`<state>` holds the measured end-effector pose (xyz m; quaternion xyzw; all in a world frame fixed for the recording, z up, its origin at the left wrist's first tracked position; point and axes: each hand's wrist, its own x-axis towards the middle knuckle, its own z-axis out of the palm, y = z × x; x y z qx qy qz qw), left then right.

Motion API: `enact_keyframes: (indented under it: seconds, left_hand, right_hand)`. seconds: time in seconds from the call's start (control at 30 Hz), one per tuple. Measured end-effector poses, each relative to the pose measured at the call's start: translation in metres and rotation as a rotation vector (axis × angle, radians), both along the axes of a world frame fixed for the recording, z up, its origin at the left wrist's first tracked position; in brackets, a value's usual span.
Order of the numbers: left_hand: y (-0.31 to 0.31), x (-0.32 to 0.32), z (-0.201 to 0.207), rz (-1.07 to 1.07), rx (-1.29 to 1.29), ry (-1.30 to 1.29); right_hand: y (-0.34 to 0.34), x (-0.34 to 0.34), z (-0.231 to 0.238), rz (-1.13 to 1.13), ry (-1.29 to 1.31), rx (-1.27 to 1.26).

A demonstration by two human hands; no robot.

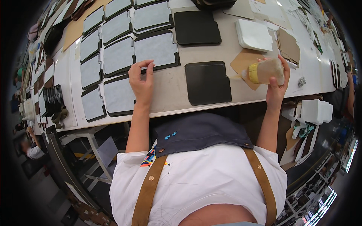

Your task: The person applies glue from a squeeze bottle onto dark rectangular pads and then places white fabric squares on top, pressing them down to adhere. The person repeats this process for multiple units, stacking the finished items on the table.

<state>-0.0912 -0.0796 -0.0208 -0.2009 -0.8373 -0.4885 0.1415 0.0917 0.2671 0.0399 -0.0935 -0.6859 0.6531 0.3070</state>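
Note:
My right hand (278, 84) is wrapped round a cloudy plastic squeeze bottle (269, 72) with a yellow band at its neck. The bottle lies tilted on its side, its thin nozzle pointing left above a tan card (241, 62). Just left of the nozzle, a black notched panel (208, 83) lies flat near the table's front edge. My left hand (141, 81) is raised over the table, thumb and forefinger brought together in a pinch with nothing visible between them. Beside and behind it, black panels faced with pale grey sheets (117, 58) lie in overlapping rows.
A second black panel (197, 28) lies farther back. Stacks of white sheets (254, 35) and brown card pieces (288, 46) stand at the right. A crumpled silvery bit (301, 81) rests near the right edge. Black strips (52, 100) are bunched at far left.

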Motion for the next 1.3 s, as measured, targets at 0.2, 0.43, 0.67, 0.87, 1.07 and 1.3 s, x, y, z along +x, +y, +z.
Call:
enact_keyframes:
  seconds: [0.2,0.43,0.67,0.87,1.07,1.3]
  left_hand:
    - [0.003,0.001,0.001,0.027,0.060,-0.064]
    - [0.004,0.002,0.002,0.030,0.066,-0.073]
    - [0.003,0.000,-0.002,0.022,0.081,-0.078]
    - [0.002,0.000,-0.002,0.015,0.082,-0.061]
    - [0.002,0.000,-0.001,0.016,0.081,-0.059]
    - [0.002,0.001,-0.002,0.015,0.079,-0.061]
  right_hand:
    - [0.002,0.005,-0.001,0.003,-0.008,-0.008]
    - [0.001,0.015,-0.001,0.024,-0.053,0.027]
    - [-0.002,0.020,-0.002,0.028,-0.067,0.017]
    - [-0.006,0.015,-0.004,0.040,-0.053,0.017]
    - [-0.005,0.016,-0.004,0.058,-0.066,0.027]
    - [-0.010,0.031,-0.003,0.061,-0.099,-0.002]
